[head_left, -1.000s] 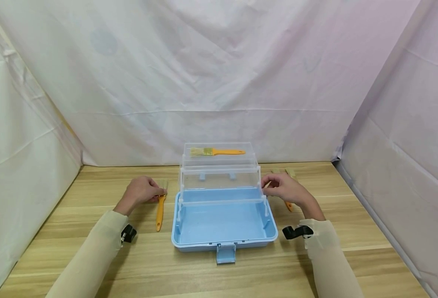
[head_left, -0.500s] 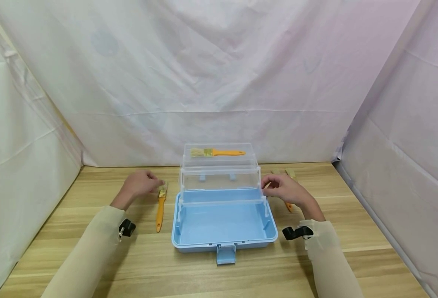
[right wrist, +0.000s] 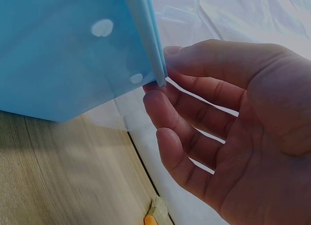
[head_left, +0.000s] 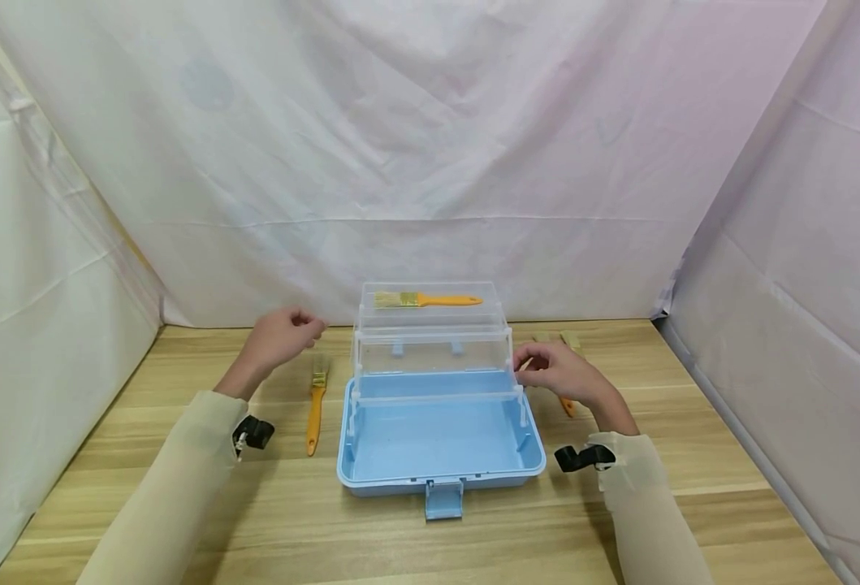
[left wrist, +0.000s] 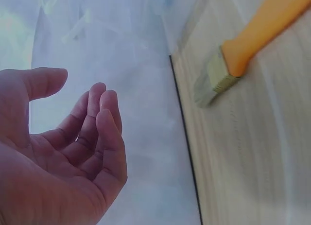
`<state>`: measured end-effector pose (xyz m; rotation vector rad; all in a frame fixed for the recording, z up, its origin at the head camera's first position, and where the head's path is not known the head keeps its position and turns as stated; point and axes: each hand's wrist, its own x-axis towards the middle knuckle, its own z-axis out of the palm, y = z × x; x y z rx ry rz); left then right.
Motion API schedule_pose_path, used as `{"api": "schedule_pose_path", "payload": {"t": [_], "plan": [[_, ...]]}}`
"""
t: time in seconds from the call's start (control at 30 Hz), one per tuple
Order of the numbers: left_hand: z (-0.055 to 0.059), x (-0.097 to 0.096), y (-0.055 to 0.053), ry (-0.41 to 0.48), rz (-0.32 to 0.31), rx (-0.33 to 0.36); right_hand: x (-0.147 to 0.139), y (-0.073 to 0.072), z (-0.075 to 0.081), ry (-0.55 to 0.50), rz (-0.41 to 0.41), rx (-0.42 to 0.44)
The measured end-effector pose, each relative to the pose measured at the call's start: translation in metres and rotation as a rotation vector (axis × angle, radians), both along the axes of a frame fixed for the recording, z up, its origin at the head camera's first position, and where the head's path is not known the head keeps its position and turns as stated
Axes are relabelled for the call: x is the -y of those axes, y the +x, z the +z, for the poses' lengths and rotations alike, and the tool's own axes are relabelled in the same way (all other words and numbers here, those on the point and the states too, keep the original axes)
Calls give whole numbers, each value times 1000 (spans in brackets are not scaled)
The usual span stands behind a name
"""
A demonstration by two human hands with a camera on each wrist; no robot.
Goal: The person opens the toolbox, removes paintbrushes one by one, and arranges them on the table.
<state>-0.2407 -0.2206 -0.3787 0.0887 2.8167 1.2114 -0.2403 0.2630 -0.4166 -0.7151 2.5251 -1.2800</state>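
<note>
A blue plastic storage box (head_left: pixel 437 435) stands with its clear lid and trays (head_left: pixel 430 351) raised. My right hand (head_left: pixel 564 372) holds the box by its right rim near the back; in the right wrist view the thumb and fingers (right wrist: pixel 158 106) pinch the rim's edge. My left hand (head_left: pixel 279 337) is in the air left of the box, its fingers loosely bent around nothing. Below it a paintbrush (head_left: pixel 314 418) with an orange handle lies on the table, apart from the hand. Another paintbrush (head_left: pixel 447 300) lies crosswise on the clear top.
Two more paintbrushes (head_left: pixel 571 340) lie right of the box, partly hidden by the right hand. A blue latch (head_left: pixel 444 500) hangs at the box's front. White cloth (head_left: pixel 430 162) walls the wooden table (head_left: pixel 371 536) at the back and sides.
My left hand has let go of the left paintbrush and risen up and away toward the back. That brush stays on the table. The right hand and the box have not moved.
</note>
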Motion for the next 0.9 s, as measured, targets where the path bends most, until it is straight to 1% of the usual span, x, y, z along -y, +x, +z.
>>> {"api": "schedule_pose_path", "payload": {"t": [0.07, 0.17, 0.33, 0.57, 0.9], "plan": [[4, -2, -1, 15, -3, 2, 0, 0, 0, -1, 0, 0], [8, -5, -2, 12, -19, -18, 0, 0, 0, 1, -2, 0], [15, -10, -6, 23, -62, -54, 0, 0, 1, 4, -7, -1], [30, -18, -11, 53, -92, -70, 0, 1, 2, 4, -3, -5], [48, -33, -18, 42, -141, -95, -2, 0, 1, -8, 3, 1]]}}
